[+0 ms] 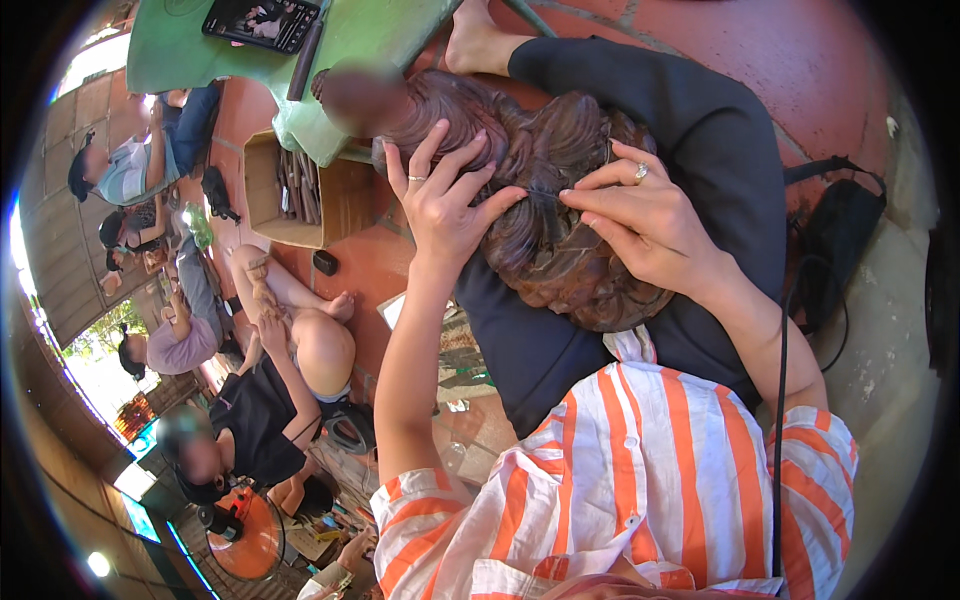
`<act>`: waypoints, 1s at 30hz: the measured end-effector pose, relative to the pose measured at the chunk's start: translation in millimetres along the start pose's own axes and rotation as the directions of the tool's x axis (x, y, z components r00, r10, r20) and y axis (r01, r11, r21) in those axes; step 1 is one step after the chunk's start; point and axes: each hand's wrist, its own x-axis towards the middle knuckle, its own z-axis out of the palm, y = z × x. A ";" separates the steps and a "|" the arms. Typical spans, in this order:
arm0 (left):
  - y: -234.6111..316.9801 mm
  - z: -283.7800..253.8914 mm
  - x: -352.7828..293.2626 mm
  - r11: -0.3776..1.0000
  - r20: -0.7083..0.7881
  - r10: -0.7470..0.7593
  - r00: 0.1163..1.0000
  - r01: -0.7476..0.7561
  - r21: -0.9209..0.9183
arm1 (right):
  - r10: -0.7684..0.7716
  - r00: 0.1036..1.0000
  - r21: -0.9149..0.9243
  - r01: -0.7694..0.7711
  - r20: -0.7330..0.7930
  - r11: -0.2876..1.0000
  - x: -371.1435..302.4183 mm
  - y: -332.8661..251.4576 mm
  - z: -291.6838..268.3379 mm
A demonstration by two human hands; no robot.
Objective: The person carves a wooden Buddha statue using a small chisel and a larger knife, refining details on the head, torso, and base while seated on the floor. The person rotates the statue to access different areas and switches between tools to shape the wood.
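A dark brown, glossy wooden carving point(570, 150) with deep swirling grooves lies across my lap. On its left part rests my left hand point(445, 195), fingers bent over the grooves and thumb stretched toward the middle. My right hand point(645, 215) pinches thumb and fingertips together close to that thumb, low over the carved surface. Whatever small thing sits in this pinch is too small to make out. Each hand wears a ring. Parts of the carving's underside are hidden against my dark trousers point(690, 110).
A green table point(180, 50) holds a phone point(262, 22) and a dark stick point(306, 60). Beside it stands a cardboard box point(262, 200) of wooden sticks. Several people sit to the left; one point(255, 420) holds a pale wooden figure point(263, 290). A black bag point(845, 240) lies at right, near a hanging cable point(780, 450).
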 end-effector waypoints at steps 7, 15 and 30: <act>5.6 -0.8 5.1 0.996 -0.004 -0.050 0.999 0.049 -0.076 | 0.041 0.999 0.065 -0.041 -0.001 0.997 1.4 -0.9 -5.7; 12.7 -2.0 8.6 0.990 0.027 -0.116 0.993 0.118 -0.080 | 0.105 0.990 0.111 -0.094 -0.098 0.989 2.4 -0.7 -1.3; 16.8 -19.3 -40.0 0.889 -0.135 -0.427 0.894 0.388 -0.242 | -0.137 0.980 0.068 0.128 0.147 0.989 41.9 17.9 -27.2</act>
